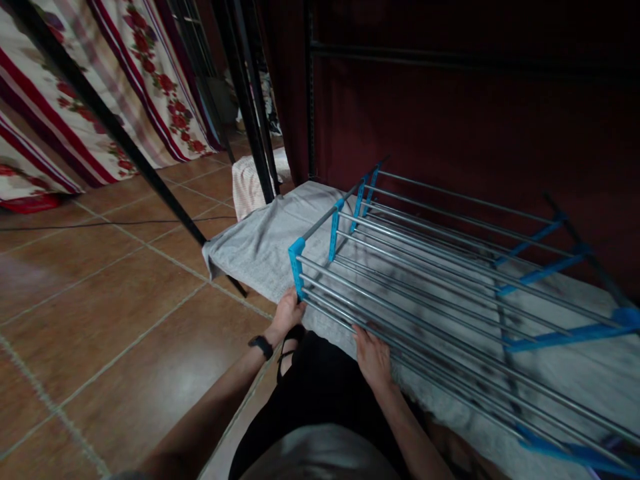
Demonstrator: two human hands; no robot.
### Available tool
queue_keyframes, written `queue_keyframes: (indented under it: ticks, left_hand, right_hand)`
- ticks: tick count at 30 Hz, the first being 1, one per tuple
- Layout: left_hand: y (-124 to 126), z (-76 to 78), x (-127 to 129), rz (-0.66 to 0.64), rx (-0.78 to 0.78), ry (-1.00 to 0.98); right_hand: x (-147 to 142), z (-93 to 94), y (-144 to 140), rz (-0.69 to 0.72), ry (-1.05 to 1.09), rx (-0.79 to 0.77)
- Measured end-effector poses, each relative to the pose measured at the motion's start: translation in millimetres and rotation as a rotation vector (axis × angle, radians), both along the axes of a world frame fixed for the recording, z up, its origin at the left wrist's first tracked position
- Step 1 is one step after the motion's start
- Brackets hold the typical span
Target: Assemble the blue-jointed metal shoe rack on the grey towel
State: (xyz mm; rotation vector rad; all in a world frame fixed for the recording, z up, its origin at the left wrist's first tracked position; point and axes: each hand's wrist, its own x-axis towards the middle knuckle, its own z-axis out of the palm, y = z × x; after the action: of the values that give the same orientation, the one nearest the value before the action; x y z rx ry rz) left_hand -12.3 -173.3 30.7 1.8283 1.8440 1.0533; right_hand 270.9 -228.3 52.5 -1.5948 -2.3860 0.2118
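A shoe rack of thin metal tubes with blue plastic brackets lies across a grey cloth in front of me. My left hand is closed at the lower end of the near left bracket, its fingertips partly hidden behind it. A dark watch is on that wrist. Further right, my right hand has its fingers curled over the lowest near tubes. Its thumb and the undersides of those fingers are hidden.
Black metal posts and a slanting bar stand at the left of the cloth-covered surface. A dark red wall is behind it. A floral curtain hangs at the back left, over a tiled floor crossed by a thin cable.
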Motion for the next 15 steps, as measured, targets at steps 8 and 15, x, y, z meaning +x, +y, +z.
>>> queue_keyframes:
  ticks: [8, 15]
  left_hand:
    - [-1.8, 10.7, -13.5, -0.112, -0.08, -0.191]
    - [3.9, 25.7, -23.1, 0.072, -0.034, -0.476]
  right_hand:
    - [15.2, 8.2, -4.8, -0.012, -0.027, 0.036]
    - [86.9, 0.9, -24.2, -0.243, -0.038, 0.136]
